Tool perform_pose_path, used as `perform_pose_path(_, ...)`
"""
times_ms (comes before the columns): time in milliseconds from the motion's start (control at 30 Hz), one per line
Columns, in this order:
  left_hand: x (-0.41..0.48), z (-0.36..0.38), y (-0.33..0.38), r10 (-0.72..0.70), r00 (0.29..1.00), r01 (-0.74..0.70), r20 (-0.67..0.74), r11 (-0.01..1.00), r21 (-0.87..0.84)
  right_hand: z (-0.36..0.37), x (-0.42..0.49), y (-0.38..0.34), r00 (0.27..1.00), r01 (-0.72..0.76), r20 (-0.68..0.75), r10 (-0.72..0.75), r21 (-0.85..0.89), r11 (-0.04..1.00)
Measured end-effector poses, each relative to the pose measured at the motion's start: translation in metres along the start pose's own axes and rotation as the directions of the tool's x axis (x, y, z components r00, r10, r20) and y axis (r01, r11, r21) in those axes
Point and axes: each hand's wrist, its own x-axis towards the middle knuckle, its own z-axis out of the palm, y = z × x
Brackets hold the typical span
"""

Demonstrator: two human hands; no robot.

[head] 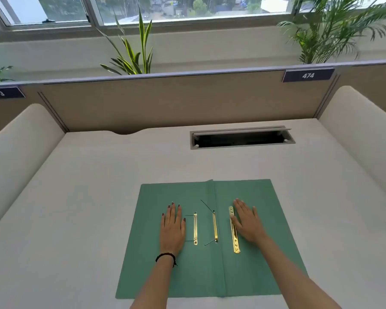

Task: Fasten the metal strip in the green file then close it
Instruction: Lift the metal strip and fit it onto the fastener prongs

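The green file (265, 259) lies open and flat on the desk. Three gold metal strips rest on it. One strip (195, 228) lies on the left leaf, with thin dark prongs running left from it. A second strip (215, 227) sits along the centre fold, with thin prongs sticking out at both ends. The third, widest strip (234, 230) lies loose on the right leaf. My left hand (173, 228) rests flat on the left leaf, fingers spread, just left of the first strip. My right hand (246, 220) lies flat on the right leaf, its thumb touching the wide strip.
The white desk (98, 186) has an open cable slot (241, 139) at the back right. A beige partition (176, 101) with number tags closes the far side. Padded white dividers stand left and right. Plants and a window lie beyond.
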Motion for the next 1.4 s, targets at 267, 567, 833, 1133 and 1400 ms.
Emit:
perform_pose_path(267, 0.0, 0.005, -0.002, -0.022, 0.999, 0.024, -0.044, 0.999, 0.034, 0.021, -0.005, 0.007, 0.992, 0.038, -0.121, -0.044, -0.053, 0.998)
perform_pose_path(567, 0.006, 0.006, -0.003, -0.04, 0.998, 0.04, -0.052, 0.999, 0.008, 0.019, 0.007, 0.007, 0.994, 0.021, -0.108, -0.034, -0.119, 0.993)
perform_pose_path(833, 0.014, 0.006, -0.002, -0.04, 0.997, 0.04, -0.067, 0.999, -0.001, 0.012, 0.019, 0.005, 0.998, -0.01, -0.056, 0.0, -0.175, 0.985)
perform_pose_path(1133, 0.024, 0.003, 0.001, -0.052, 0.996, 0.05, -0.075, 0.998, -0.035, 0.002, 0.043, 0.0, 0.999, -0.052, -0.02, 0.05, -0.111, 0.992)
perform_pose_path(1400, 0.028, 0.002, 0.001, -0.046, 0.996, 0.044, -0.072, 0.998, -0.034, -0.027, 0.043, -0.009, 0.915, -0.059, -0.311, 0.259, 0.53, 0.846)
